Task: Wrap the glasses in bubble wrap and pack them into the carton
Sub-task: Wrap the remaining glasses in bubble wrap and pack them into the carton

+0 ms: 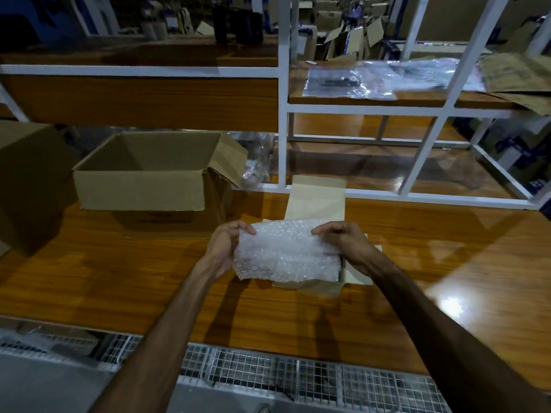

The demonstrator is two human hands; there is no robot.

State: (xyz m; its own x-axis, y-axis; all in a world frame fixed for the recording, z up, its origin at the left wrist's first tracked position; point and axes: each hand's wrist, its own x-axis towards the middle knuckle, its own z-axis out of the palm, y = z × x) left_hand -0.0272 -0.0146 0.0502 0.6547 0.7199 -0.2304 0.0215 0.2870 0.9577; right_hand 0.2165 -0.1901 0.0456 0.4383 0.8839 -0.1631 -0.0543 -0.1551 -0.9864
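Observation:
A bundle of clear bubble wrap [286, 251] is held between both hands above a small open carton [316, 195] on the wooden table. My left hand [226, 242] grips the bundle's left end and my right hand [343, 236] grips its upper right edge. Whatever lies inside the wrap is hidden; no glasses show through it. The small carton's far flap stands up behind the bundle and its near wall [313, 286] shows below it.
A large open cardboard box [140, 186] stands at the left, with another box [26, 180] at the far left edge. A white metal shelf frame [283, 114] rises behind the table. Plastic bags [372, 79] lie on the shelf. A wire mesh rack [268, 371] runs below the table's front edge.

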